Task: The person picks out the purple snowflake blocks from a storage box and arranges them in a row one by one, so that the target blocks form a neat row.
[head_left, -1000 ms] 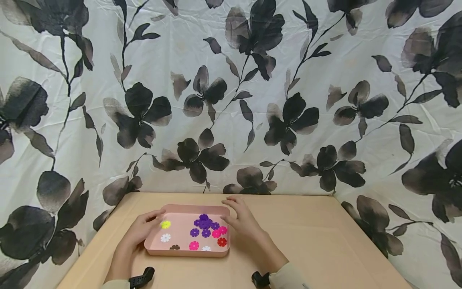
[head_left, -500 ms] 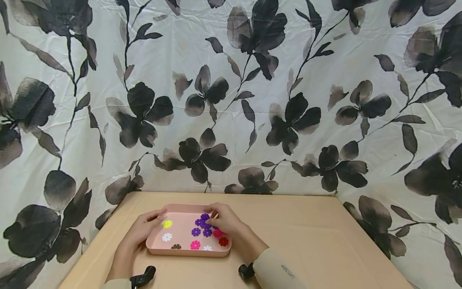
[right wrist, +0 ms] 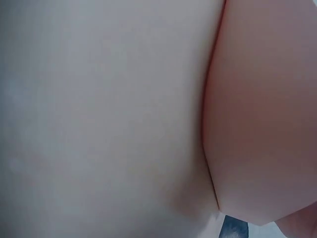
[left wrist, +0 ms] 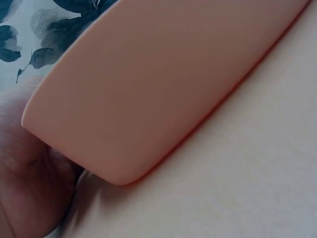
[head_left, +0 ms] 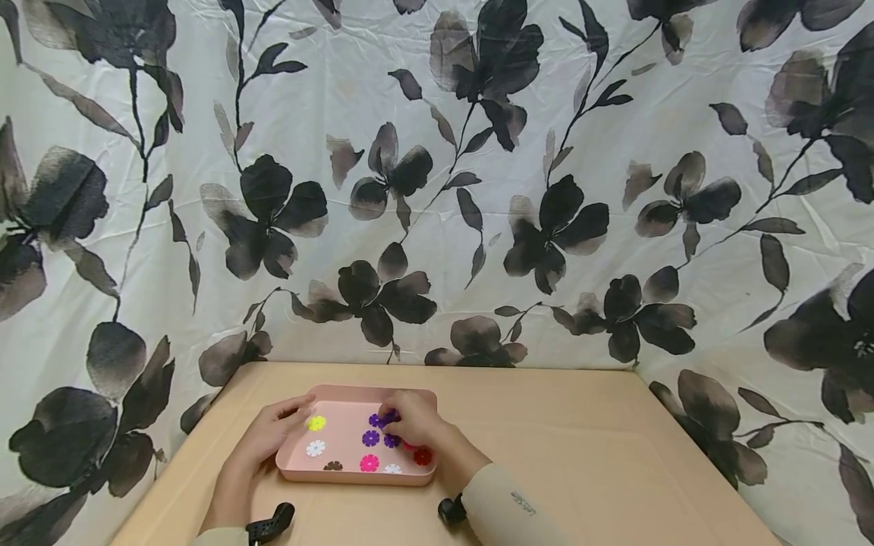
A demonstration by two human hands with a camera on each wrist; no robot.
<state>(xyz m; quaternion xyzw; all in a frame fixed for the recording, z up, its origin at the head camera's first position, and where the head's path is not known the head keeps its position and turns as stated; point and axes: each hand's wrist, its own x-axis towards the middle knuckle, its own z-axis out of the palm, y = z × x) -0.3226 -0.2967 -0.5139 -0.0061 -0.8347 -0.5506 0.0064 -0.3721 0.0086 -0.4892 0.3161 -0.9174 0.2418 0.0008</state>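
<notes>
A shallow pink tray (head_left: 348,477) lies on the table with small flower-shaped pieces in it. My left hand (head_left: 266,434) grips the tray's left edge, its fingers over the rim; part of that hand (left wrist: 29,168) shows beside the tray's end in the left wrist view. Over the tray's right part, my right hand (head_left: 418,418) has curled fingers and pinches a purple flower-shaped piece (head_left: 390,415). More purple pieces (head_left: 370,438) lie just beside its fingertips. The hand partly covers the purple group and a pink piece. The right wrist view shows mostly the tray's outer wall (right wrist: 257,114).
Elsewhere in the tray lie a yellow piece (head_left: 317,423), a white piece (head_left: 315,448), a brown piece (head_left: 333,465), a pink piece (head_left: 369,462) and a red piece (head_left: 422,456). The table (head_left: 580,455) ends at a floral cloth (head_left: 478,227) behind and at the sides.
My right hand has moved left and down from the tray's right rim into the purple pieces, and its fingers have closed together. My left hand stays at the tray's left edge.
</notes>
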